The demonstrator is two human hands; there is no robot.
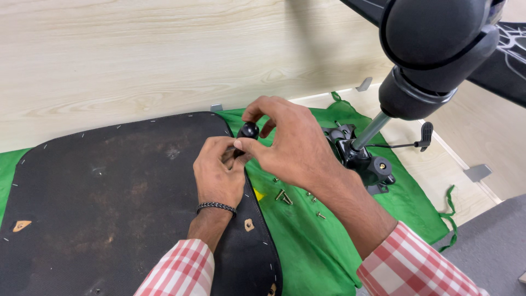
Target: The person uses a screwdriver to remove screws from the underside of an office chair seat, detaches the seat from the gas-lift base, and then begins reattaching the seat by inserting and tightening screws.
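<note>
Wood-grain floor, green cloth (pixel 329 257) beneath. Left hand (pixel 219 172) and right hand (pixel 290 145) both pinch black round knob (pixel 248 130) above chair seat underside (pixel 109 203). Risk: knob slips, rolls among loose screws (pixel 284 197) below right hand.

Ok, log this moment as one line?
left hand: steadies knob | right hand: pinches black knob | under: black seat pan | nearby: screws, green cloth

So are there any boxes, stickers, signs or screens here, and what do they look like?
None: no box, sticker, sign or screen shows.
Black seat panel: dark, rounded, lying on the green cloth.
Small black knob: round, between the fingers of both hands.
Loose screws: small, metal, on the cloth.
</note>
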